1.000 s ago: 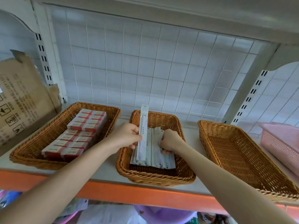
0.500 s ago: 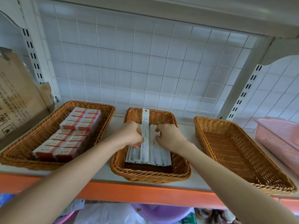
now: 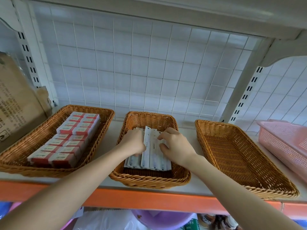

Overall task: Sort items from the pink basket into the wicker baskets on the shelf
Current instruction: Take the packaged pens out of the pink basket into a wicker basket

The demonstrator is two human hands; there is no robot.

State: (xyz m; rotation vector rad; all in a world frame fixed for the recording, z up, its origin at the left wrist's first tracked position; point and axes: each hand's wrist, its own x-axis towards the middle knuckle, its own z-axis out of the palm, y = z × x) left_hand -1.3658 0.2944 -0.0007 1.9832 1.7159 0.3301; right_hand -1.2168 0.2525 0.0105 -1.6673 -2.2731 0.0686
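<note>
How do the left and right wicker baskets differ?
The left brown wicker basket holds rows of red-and-white boxes; the right brown wicker basket is empty. The left one stands beside a cardboard box, the right one beside a pink plastic basket. Both are rectangular, on one shelf.

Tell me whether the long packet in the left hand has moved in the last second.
Yes. The packet has come down and nearer: its far end stood past the far rim of the middle basket and now lies inside it.

Both hands are in the middle wicker basket (image 3: 149,181) — left hand (image 3: 132,141) and right hand (image 3: 177,146) pinch the long white packets (image 3: 156,160) lying inside.
</note>
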